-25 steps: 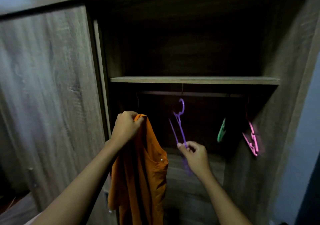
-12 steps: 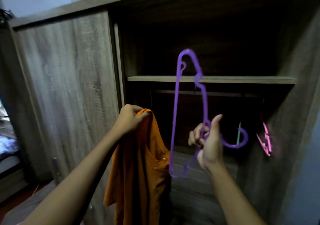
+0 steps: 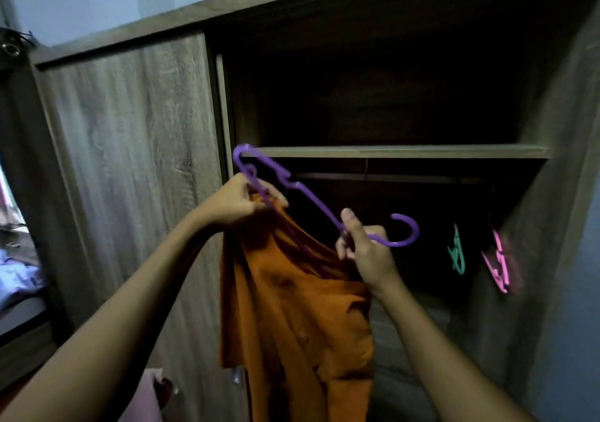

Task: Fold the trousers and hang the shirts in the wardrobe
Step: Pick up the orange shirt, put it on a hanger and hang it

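left hand (image 3: 237, 204) raised, grips orange shirt (image 3: 292, 317); right hand (image 3: 367, 253) pinches tilted purple hanger (image 3: 316, 203).

Two arms come in from the lower edge, both bare from the wrist to as far up as the view reaches. The left hand (image 3: 238, 202) and the right hand (image 3: 367, 249) are bare as well. A pale pink fold of cloth (image 3: 146, 392) shows under the left forearm; whether it is worn cannot be told.

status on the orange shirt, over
Left hand grips orange shirt. Right hand holds purple hanger, one end at the collar. Green hanger, pink hanger hang clear at right.
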